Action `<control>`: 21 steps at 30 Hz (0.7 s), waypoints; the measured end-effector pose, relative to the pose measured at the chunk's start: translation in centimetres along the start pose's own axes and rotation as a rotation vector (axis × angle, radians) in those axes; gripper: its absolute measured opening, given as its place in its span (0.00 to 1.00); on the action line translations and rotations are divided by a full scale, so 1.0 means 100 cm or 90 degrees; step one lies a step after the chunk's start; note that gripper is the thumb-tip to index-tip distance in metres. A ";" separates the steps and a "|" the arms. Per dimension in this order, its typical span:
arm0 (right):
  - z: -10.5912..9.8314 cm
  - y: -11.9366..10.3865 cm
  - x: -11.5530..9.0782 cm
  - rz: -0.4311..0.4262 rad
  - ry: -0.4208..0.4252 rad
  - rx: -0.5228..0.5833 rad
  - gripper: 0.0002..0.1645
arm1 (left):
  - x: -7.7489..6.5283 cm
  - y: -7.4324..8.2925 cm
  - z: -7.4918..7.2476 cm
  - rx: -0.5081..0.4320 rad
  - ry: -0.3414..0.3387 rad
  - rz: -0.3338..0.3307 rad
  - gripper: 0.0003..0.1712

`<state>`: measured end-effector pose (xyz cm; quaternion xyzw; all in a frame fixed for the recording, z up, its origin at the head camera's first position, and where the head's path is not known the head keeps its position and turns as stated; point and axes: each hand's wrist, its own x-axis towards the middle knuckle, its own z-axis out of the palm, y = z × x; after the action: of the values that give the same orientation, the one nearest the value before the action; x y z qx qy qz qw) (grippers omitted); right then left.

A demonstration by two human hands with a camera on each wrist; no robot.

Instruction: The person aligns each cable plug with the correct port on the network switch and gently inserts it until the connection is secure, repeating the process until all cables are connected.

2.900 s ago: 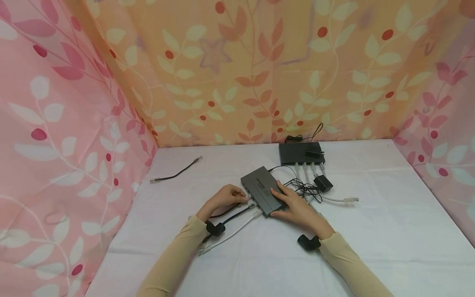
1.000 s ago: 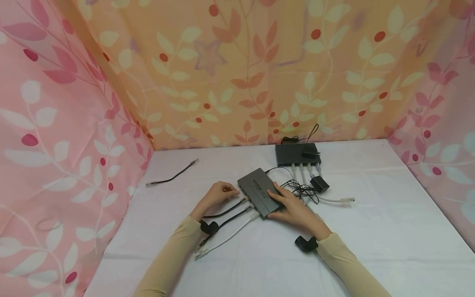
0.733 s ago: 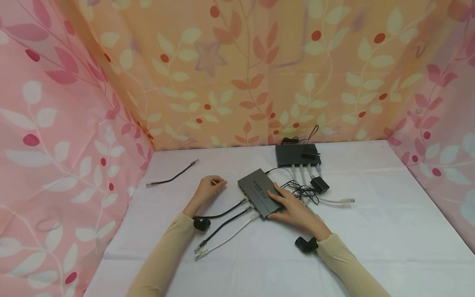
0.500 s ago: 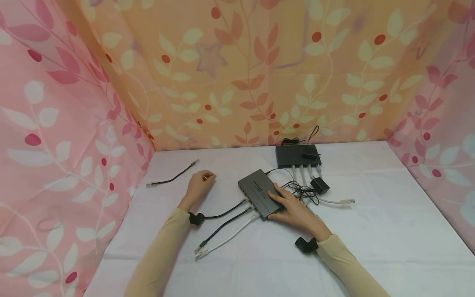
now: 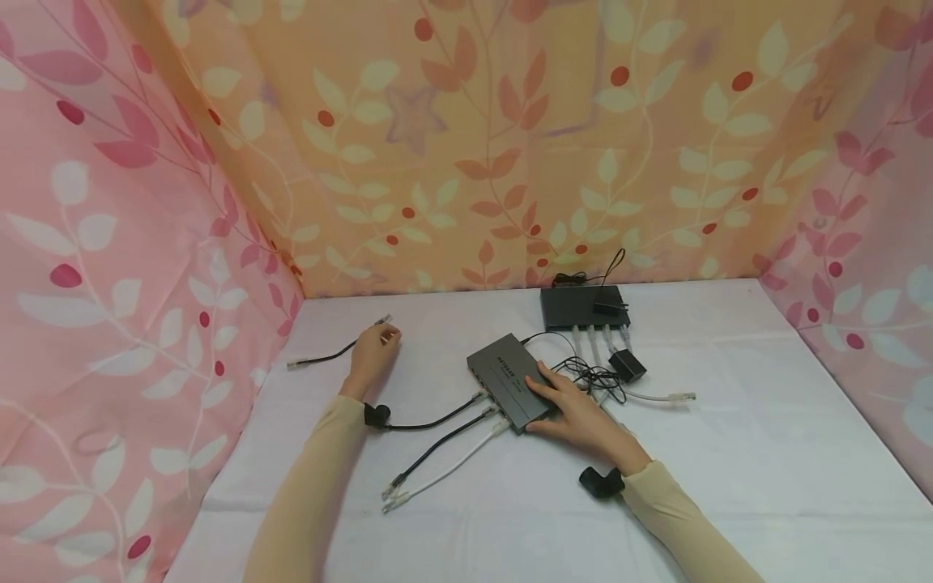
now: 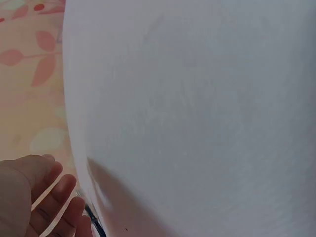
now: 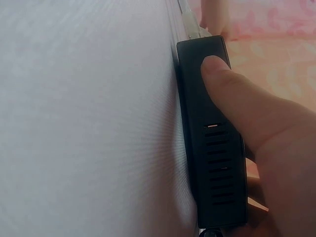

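My left hand (image 5: 373, 356) hovers over a short black network cable (image 5: 324, 358) at the left, covering part of its middle. In the left wrist view its fingers (image 6: 61, 195) curl loosely with gaps between them, and the cable's clear plug (image 6: 80, 193) shows just beyond the fingertips. With my right hand (image 5: 576, 409) I hold a grey NETGEAR network switch (image 5: 506, 376); the thumb (image 7: 217, 66) presses its vented side. Two black cables (image 5: 445, 441) and a white cable (image 5: 452, 470) are plugged into the switch's left side.
Behind the switch sits a second black network switch (image 5: 572, 306) with several pale cables plugged in. A black power adapter (image 5: 627, 366) and a tangled black cord (image 5: 594, 376) lie between them. A grey cable's plug (image 5: 683, 397) points right. Floral curtains (image 5: 466, 146) border the white table.
My left hand has let go of the upper black cable at the switch and moved left and back to the loose black cable. The right hand has kept its hold on the switch.
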<state>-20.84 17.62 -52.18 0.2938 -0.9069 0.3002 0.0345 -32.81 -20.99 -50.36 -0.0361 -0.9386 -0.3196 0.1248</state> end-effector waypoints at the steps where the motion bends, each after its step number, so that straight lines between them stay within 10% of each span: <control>1: 0.000 0.000 0.000 -0.002 0.001 0.000 0.49 | 0.002 -0.002 0.000 0.004 0.004 -0.003 0.10; 21: 0.000 0.000 0.001 0.004 0.000 -0.005 0.49 | 0.029 -0.028 0.000 0.131 0.067 -0.015 0.15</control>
<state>-20.88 17.56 -52.12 0.2907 -0.9090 0.2966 0.0347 -36.09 -23.26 -51.32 0.0045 -0.9589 -0.2244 0.1736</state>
